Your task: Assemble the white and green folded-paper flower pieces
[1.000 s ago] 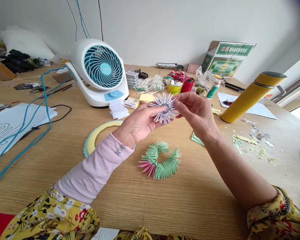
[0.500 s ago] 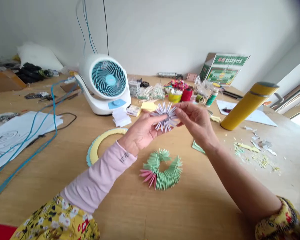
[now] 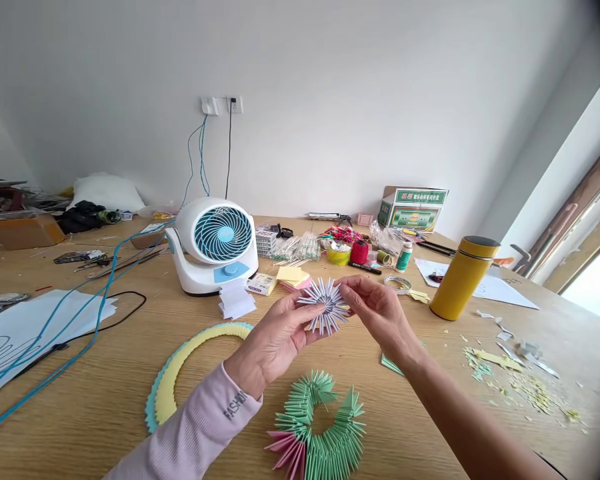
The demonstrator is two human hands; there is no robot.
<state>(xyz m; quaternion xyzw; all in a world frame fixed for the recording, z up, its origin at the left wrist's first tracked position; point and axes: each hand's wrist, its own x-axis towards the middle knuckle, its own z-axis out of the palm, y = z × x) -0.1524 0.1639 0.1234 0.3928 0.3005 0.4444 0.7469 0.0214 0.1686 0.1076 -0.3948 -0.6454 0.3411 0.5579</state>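
Observation:
My left hand [image 3: 279,333] grips a round, spiky folded-paper piece [image 3: 325,303] in pale lilac, with the thumb lying across its centre and fingers beneath. At the piece's right edge, my right hand [image 3: 375,310] pinches the tips of the folded points between thumb and fingers. Below both hands, a curved chain of green folded paper [image 3: 337,453] with a pink section [image 3: 286,450] lies on the table, its ends apart at the top. A yellow and light-blue paper ring [image 3: 167,387] lies partly behind my left forearm.
A white fan [image 3: 220,247] stands at the back left, near blue cables [image 3: 100,300]. Sticky notes [image 3: 290,275], thread spools [image 3: 359,253], and tape [image 3: 397,285] lie ahead. A yellow flask [image 3: 464,277] and paper scraps [image 3: 525,387] are on the right.
The view has tilted upward, so everything on the table sits lower and the wall sockets show. Both hands still hold the lilac paper piece, which now faces the camera more squarely.

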